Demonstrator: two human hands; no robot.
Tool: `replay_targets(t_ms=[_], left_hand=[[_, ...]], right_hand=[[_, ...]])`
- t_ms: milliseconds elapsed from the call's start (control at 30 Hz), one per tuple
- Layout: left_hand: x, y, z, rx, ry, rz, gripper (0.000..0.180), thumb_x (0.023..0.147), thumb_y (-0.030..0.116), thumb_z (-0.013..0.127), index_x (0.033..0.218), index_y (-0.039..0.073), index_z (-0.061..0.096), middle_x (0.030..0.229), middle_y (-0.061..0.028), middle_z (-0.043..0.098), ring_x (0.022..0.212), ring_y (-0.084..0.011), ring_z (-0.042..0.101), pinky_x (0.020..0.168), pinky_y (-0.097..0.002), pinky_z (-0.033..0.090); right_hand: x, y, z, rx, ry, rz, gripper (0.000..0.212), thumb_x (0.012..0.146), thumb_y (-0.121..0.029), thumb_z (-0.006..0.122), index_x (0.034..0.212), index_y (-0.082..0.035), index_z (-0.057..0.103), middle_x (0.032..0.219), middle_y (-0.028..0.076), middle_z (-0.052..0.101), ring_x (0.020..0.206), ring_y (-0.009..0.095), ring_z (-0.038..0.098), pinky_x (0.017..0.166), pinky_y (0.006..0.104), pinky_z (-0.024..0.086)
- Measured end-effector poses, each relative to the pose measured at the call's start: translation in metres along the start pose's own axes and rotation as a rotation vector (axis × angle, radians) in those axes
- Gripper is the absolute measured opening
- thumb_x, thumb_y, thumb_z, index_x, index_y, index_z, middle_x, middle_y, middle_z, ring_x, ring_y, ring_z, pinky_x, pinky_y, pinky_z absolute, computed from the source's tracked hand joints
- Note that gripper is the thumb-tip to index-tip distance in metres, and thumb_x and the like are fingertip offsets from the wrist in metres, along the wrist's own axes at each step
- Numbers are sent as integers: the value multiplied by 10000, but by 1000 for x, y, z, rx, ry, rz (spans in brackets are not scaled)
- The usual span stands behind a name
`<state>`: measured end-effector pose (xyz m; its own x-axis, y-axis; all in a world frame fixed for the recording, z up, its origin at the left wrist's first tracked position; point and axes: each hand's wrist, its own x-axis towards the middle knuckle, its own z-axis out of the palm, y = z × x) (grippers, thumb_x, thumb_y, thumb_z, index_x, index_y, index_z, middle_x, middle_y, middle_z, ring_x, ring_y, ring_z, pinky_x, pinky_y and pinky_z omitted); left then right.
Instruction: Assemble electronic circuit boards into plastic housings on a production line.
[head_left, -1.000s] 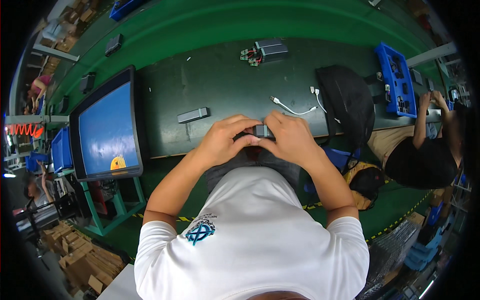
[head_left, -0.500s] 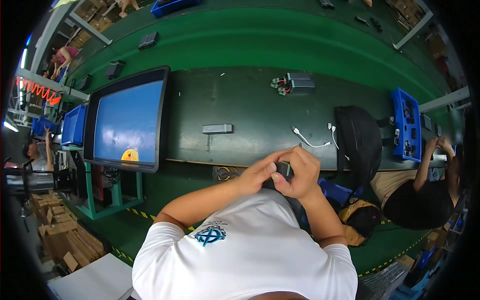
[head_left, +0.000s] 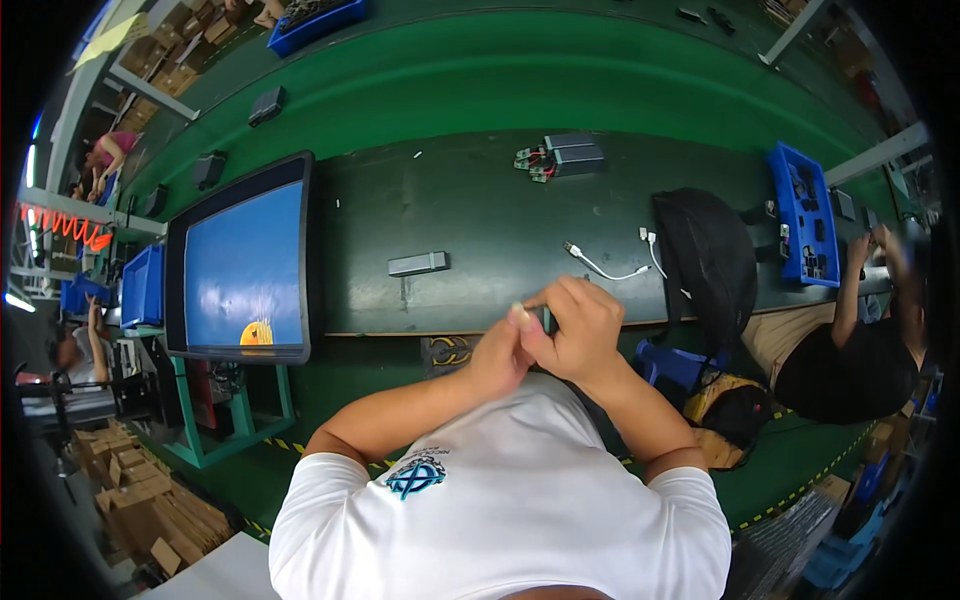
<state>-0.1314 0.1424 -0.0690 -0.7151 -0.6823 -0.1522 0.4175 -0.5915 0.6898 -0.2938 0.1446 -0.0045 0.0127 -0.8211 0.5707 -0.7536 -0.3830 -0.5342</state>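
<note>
Left hand [head_left: 497, 357] and right hand [head_left: 580, 328] have turned since half a second ago: the block [head_left: 547, 319], whose dark end showed between the thumbs, is now almost hidden, with only a thin edge in sight. Largest of the things around them, the green bench [head_left: 480, 230] runs across the view. A monitor [head_left: 245, 265] stands at its left, its screen mostly blue. Toward the right lies a black bag [head_left: 705, 265], and past it a blue tray [head_left: 784, 160] of small dark parts. The hands meet near the bench's front edge, with the block between them. The right is closed on it, fingers curled; the left touches the right, but whether it grips the block cannot be told. Two wired packs [head_left: 575, 155] lie side by side farther back. Nearer, left of the hands, lies a grey case [head_left: 419, 263]. One white cable [head_left: 606, 272] curves beside the bag. Smallest is a white scrap [head_left: 418, 155] at the back.
</note>
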Motion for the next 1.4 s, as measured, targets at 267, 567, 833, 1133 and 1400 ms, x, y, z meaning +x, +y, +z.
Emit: replay_targets(t_ms=[267, 567, 833, 1133, 1400], left_hand=[[37, 44, 20, -178, 123, 6, 660, 1142, 593, 325, 1568, 104, 443, 1414, -78, 593, 1293, -181, 593, 1084, -367, 487], [26, 41, 5, -21, 142, 51, 570, 1165, 417, 420, 1604, 56, 381, 1332, -115, 621, 1244, -235, 636, 1070, -409, 524], [16, 101, -3, 1077, -61, 341, 621, 941, 62, 780, 1522, 55, 562, 1398, -152, 641, 1185, -260, 675, 975, -391, 588], [20, 105, -5, 1240, -166, 325, 429, 914, -16, 770, 1336, -14, 688, 1227, -167, 716, 1071, -278, 721, 928, -376, 610], [21, 105, -4, 1229, -168, 301, 419, 876, 33, 831, 1279, -5, 725, 1108, -137, 731, 927, -239, 700, 854, -338, 602]], right_hand=[[-1, 11, 19, -99, -46, 177, 496, 925, -174, 740, 1351, 32, 590, 1172, 213, 591, 1040, 410, 604, 863, 473, 511], [-9, 17, 15, 269, -50, 246, 441, 1006, -116, 645, 1415, 37, 580, 1189, 202, 606, 1014, 388, 633, 893, 455, 517], [2, 22, -31, 415, -384, 225, 462, 947, -177, 762, 1347, 16, 635, 1073, 160, 678, 936, 299, 667, 827, 375, 524], [-1, 30, -36, 322, -402, 142, 413, 888, -191, 844, 1198, 2, 652, 981, 152, 694, 868, 352, 699, 759, 410, 551], [-1, 24, -40, 160, -479, 99, 390, 889, -236, 834, 1162, -32, 645, 982, 139, 647, 831, 380, 682, 709, 462, 543]])
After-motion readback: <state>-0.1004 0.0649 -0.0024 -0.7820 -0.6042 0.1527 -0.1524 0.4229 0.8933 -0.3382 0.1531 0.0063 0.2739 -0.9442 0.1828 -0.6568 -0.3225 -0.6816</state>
